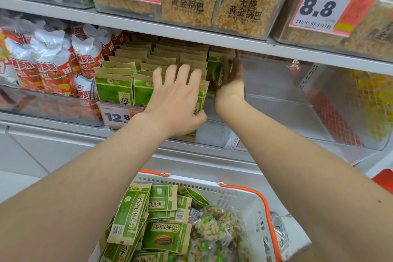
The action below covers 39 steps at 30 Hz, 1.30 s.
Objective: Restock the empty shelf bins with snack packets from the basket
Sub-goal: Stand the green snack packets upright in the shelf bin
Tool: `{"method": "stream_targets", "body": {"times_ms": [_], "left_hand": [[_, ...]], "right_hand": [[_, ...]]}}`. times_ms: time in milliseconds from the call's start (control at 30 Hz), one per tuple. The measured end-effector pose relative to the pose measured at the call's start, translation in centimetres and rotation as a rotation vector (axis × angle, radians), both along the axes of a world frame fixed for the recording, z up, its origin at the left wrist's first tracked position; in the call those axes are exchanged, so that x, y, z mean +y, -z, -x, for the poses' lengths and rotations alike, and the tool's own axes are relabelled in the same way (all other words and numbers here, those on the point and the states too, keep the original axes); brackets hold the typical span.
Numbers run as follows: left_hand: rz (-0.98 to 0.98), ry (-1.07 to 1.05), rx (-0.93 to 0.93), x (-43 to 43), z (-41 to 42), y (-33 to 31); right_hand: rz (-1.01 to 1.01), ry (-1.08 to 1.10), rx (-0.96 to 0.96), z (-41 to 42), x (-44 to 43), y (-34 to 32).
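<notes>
Down at the bottom, the white basket (pixel 212 185) with orange handles is well loaded: loose green snack packets (pixel 161 234) piled flat and crooked, with clear bags of pale puffed snack (pixel 210 225) beside them. So the supply lies well below and behind both hands, which carry nothing from it.

Up to the shelf now. The left hand (pixel 178 93) lies fingers spread across the fronts of the upright green packets in the shelf bin (pixel 119 89), thumb tucked low at the packets' right edge. The right hand (pixel 229 78), blurred and edge-on, has its fingers straight and together, pressed flat against the right flank of that row.

Here's the danger, I'd say: there is a gap at the row's right end, so if that bracing palm lifts, the packets could slump sideways. A heavy push from the left could also tip the front ones over the low front lip, above the 12.8 price tag (pixel 119 116).

Further right, the clear bin (pixel 297 102) holds no packets yet.
</notes>
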<state>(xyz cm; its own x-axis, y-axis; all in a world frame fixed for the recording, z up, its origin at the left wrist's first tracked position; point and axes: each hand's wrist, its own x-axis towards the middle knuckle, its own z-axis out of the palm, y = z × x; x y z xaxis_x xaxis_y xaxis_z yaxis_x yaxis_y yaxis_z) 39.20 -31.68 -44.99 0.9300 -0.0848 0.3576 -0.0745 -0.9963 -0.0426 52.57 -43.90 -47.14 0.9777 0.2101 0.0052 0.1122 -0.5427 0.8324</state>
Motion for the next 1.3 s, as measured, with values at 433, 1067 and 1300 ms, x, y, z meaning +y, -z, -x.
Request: {"method": "stream_targets", "body": {"times_ms": [433,1067,1300], "left_hand": [[0.052,0.011,-0.215,0.0,3.4,-1.0],[-0.126,-0.044,1.020,2.0,7.0,2.5],[-0.335,-0.060,1.144,1.7,7.0,6.0]], "right_hand": [[-0.469,-0.290,0.068,9.7,-2.2,-4.9],[-0.492,-0.561,0.666,16.4,-1.0,0.8],[-0.282,-0.458,0.869,17.7,0.7,9.0]]}}
